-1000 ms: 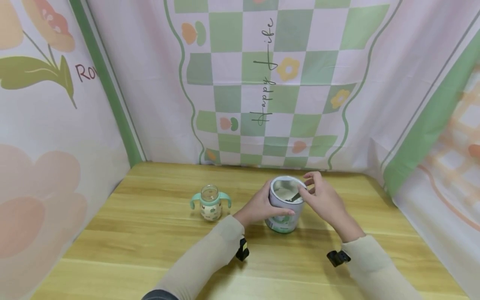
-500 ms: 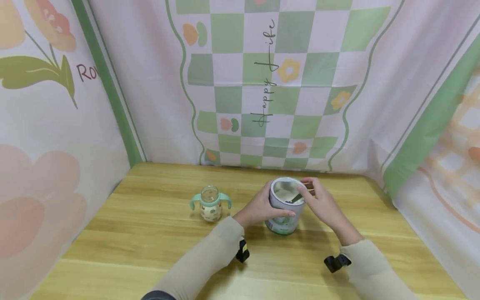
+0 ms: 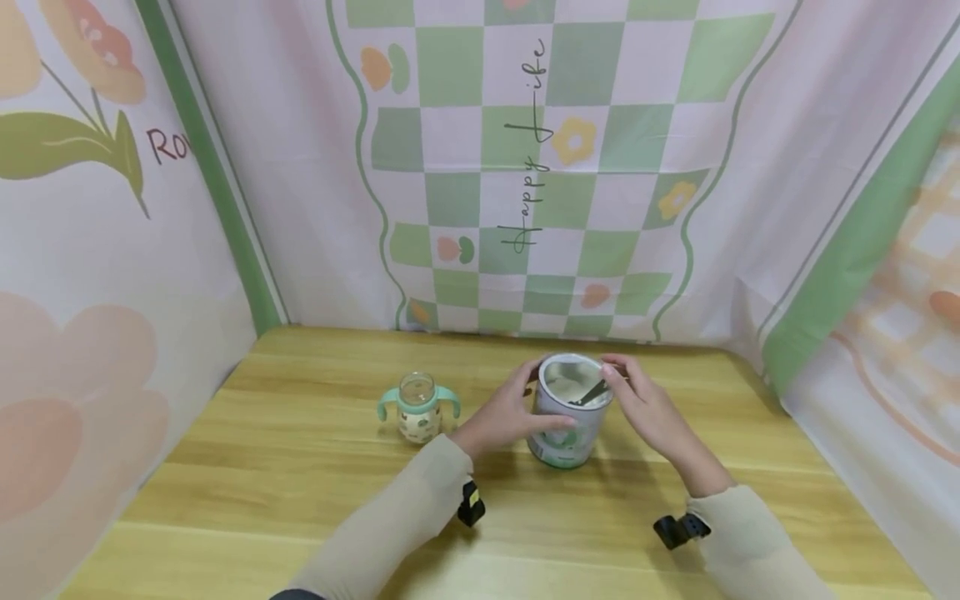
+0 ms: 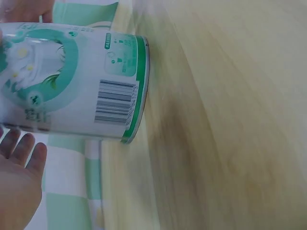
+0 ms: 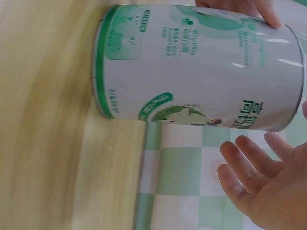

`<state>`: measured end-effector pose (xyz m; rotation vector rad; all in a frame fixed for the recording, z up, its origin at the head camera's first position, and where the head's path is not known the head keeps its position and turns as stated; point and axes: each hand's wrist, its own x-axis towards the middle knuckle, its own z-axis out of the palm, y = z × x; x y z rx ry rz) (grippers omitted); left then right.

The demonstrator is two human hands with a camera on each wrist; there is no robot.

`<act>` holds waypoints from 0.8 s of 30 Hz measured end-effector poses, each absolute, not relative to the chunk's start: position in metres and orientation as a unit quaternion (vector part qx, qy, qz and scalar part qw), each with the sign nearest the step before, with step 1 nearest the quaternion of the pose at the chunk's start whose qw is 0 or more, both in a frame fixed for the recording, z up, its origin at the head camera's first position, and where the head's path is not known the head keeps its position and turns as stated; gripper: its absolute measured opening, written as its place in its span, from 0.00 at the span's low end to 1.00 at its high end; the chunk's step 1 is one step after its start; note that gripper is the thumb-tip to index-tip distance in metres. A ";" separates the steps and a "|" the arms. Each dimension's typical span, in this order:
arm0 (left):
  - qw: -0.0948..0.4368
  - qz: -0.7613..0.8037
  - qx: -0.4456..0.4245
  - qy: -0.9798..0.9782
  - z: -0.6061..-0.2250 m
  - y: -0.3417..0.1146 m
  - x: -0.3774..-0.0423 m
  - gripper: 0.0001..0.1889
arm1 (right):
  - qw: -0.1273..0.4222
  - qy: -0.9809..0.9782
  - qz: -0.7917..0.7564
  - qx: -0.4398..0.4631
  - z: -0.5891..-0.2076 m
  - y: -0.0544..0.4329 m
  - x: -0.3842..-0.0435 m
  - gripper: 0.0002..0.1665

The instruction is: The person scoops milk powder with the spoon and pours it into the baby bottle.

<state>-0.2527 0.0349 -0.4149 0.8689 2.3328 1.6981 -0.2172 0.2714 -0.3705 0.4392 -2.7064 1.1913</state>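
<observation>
Tin (image 3: 564, 417) of powder, upright on wooden table (image 3: 300, 467), lid off, white powder visible inside w/ dark scoop (image 3: 590, 393) leaning against right inner rim. White body, green band at base, barcode on side in left wrist view (image 4: 76, 81); green label and print in right wrist view (image 5: 192, 67).

Left hand (image 3: 506, 412) wrapped round tin's left side, thumb across front of tin, fingers curled behind, gripping it.

Right hand (image 3: 648, 408) just right of tin, fingertips up at rim next to scoop handle. Can't tell from head view whether pinching handle or only touching it. Right wrist view shows palm (image 5: 268, 187) open, fingers loosely spread, apart from tin wall; thumb side out of frame there.

Baby bottle (image 3: 417, 407) w/ teal handles, clear, no cap, standing well left of tin, untouched.

Beige sleeves on both forearms, black wrist cam mounts near of tin: left one (image 3: 470, 505), right one (image 3: 678, 530).

Backdrop cloth (image 3: 540, 167) behind tin, green/white checks w/ flowers and script; floral panels left and right of tin.
</observation>
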 end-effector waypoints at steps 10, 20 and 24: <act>0.026 0.536 0.287 0.793 -0.398 0.004 -0.253 0.44 | 0.067 -0.902 0.395 0.163 -0.365 0.278 -0.215 0.34; -0.003 0.522 0.289 0.802 -0.381 -0.032 -0.247 0.31 | 0.091 -0.898 0.388 0.184 -0.366 0.282 -0.214 0.30; -0.015 0.523 0.293 0.801 -0.377 -0.046 -0.243 0.28 | 0.102 -0.899 0.382 0.191 -0.366 0.282 -0.211 0.28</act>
